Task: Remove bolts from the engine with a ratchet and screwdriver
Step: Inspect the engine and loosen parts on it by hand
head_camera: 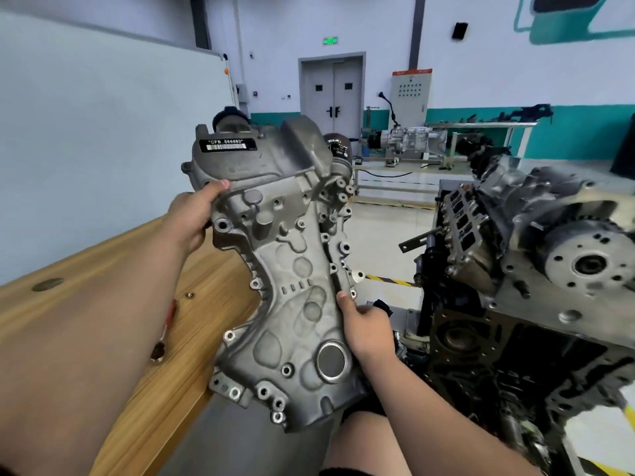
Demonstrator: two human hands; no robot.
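I hold a large grey cast-aluminium engine cover (pixel 285 269) upright in the air in front of me, with empty bolt holes along its rim. My left hand (pixel 192 218) grips its upper left edge, thumb on the front face. My right hand (pixel 367 329) grips its lower right edge. The engine (pixel 536 276) stands to the right on a stand, its end face exposed. A ratchet with a red handle (pixel 164 333) lies on the wooden table (pixel 103 286), partly hidden by my left forearm. A small bolt (pixel 188 295) lies on the table near it.
A whiteboard (pixel 103 132) stands behind the table at left. A gearbox on a metal bench (pixel 405 139) and a grey double door (pixel 331 94) are at the back. Yellow-black floor tape (pixel 391 280) runs between table and engine. My knees are below the cover.
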